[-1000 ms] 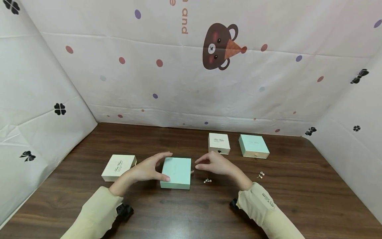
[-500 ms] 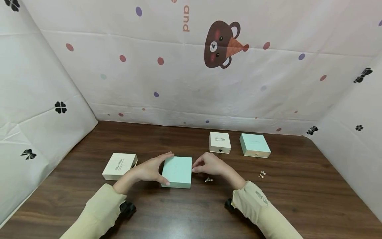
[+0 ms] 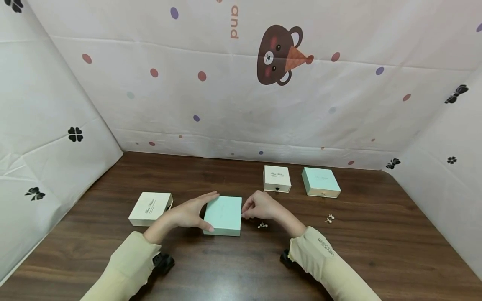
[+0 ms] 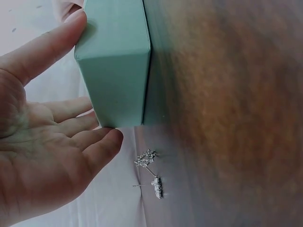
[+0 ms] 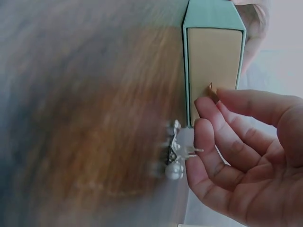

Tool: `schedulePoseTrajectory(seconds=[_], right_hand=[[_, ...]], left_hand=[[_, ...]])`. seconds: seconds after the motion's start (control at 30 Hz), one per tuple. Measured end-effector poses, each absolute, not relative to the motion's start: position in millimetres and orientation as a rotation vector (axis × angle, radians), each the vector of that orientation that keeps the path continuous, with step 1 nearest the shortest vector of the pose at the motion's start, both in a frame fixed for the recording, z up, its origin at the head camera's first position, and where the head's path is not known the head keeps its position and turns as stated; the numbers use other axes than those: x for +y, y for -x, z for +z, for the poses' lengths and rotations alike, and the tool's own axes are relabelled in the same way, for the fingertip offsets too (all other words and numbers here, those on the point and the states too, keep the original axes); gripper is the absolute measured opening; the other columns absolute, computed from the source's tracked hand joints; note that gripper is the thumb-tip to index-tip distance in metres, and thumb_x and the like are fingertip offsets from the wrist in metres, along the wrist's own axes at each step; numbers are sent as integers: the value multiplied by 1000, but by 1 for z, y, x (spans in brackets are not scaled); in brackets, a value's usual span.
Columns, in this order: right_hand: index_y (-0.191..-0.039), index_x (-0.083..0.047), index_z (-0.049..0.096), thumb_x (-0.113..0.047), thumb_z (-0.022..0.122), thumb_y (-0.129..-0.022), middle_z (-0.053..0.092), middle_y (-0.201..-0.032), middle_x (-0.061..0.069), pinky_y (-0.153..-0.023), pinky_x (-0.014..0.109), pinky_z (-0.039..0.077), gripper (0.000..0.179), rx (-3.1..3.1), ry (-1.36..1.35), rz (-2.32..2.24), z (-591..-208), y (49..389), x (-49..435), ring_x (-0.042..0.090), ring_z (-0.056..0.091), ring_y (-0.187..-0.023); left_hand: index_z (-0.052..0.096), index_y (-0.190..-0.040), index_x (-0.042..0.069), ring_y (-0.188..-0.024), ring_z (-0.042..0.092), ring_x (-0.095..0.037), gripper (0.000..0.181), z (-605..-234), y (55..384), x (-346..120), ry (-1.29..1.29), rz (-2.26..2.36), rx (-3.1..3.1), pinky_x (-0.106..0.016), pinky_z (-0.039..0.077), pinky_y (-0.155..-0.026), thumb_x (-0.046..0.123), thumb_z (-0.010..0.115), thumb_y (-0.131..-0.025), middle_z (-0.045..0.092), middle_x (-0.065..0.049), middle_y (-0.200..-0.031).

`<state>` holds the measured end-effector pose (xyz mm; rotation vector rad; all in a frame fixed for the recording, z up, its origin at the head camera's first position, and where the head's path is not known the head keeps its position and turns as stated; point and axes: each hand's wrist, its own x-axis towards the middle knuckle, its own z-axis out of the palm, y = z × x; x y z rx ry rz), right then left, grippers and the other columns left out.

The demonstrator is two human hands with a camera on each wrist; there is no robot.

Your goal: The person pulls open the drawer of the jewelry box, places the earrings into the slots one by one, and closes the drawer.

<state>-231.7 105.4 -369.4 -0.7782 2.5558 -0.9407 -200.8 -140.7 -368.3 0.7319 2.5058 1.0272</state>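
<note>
The right hand (image 5: 251, 161) pinches a small tab (image 5: 213, 93) between thumb and index finger, at the pale tan end of a drawer (image 5: 213, 56) seated in a mint-green box (image 5: 213, 15). The remaining fingers bend loosely below. Earrings (image 5: 174, 170) with a white pearl lie near those fingers, on a blurred brown table (image 5: 109, 132). Part of the left hand (image 5: 257, 23) shows behind the box.

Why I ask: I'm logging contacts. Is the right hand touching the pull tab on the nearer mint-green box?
Touching. The right wrist view shows the right hand pinching the pull tab between thumb and fingertip.
</note>
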Motion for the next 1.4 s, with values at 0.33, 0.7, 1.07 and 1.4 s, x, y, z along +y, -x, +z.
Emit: schedulePoseTrajectory(seconds=[0.33,0.7,1.07,1.4], right_hand=[[-66,-11,70,-7,75,-72,62,-56,-5,-51,22,43,8,2652,715,-880,-368,230,99,5,52,-50],[-66,-10,71,-6,76,-71,62,-55,-6,-51,21,43,8,2654,738,-867,-370,232,99,4,52,-49],[-64,-12,69,-6,76,-71,59,-53,-6,-50,21,40,12,2664,732,-860,-372,232,107,4,48,-48],[-68,-8,70,-4,74,-72,60,-56,-4,-51,22,42,7,2636,699,-866,-372,232,115,6,50,-50]], left_hand=[[23,-142,-4,-134,20,-37,89,-366,202,-141,-767,1005,2489,-52,25,-102,18,77,-74,19,-23,-147],[21,-142,-5,-134,18,-37,89,-366,202,-143,-776,1015,2463,-53,25,-102,16,75,-75,16,-24,-148],[23,-142,-4,-134,19,-37,90,-369,202,-144,-809,986,2491,-52,26,-102,23,76,-75,17,-25,-147],[22,-142,-5,-134,19,-37,89,-366,201,-142,-779,980,2479,-52,26,-102,16,76,-74,16,-24,-148]])
